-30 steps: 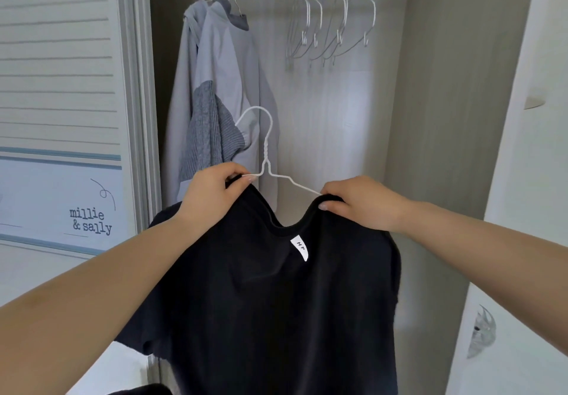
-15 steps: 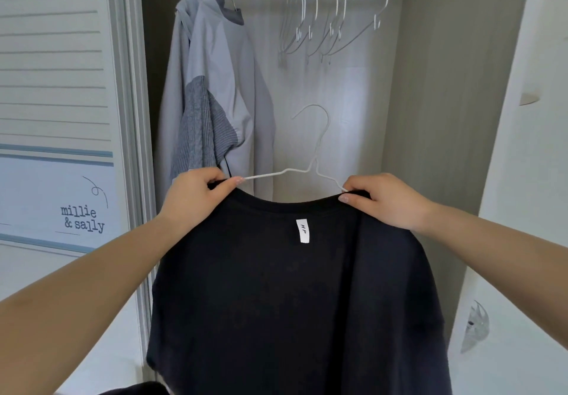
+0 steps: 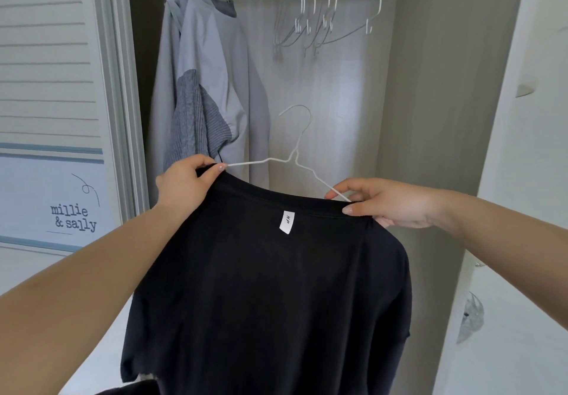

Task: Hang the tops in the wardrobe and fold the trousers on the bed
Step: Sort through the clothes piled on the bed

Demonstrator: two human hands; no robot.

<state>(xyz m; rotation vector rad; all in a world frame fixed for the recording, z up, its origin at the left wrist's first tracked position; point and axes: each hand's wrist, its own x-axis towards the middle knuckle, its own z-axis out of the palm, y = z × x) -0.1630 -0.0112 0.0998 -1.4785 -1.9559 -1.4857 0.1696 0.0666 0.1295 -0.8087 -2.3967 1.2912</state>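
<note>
Black top (image 3: 270, 287): soft, thin jersey, probably light; hangs limp and will sag or slide wherever unsupported.
Position: held up in front of the open wardrobe (image 3: 430, 87), below and in front of the empty hangers (image 3: 325, 10) at its top; lower hem out of view.
White wire hanger (image 3: 295, 154): thin, springy, smooth; hook free above the neckline, arms running into the shoulders, so the fabric could slip off.
Left hand (image 3: 184, 185): fingers curled, pinching the left shoulder of the top at the hanger arm's end.
Right hand (image 3: 384, 202): fingers curled over the right shoulder seam and wire; how firmly it grips the wire is unclear.
Best hold: the hook's neck, once both shoulders are seated.
Neighbour: grey shirt (image 3: 212, 81) already hung, left of the empty hangers.
</note>
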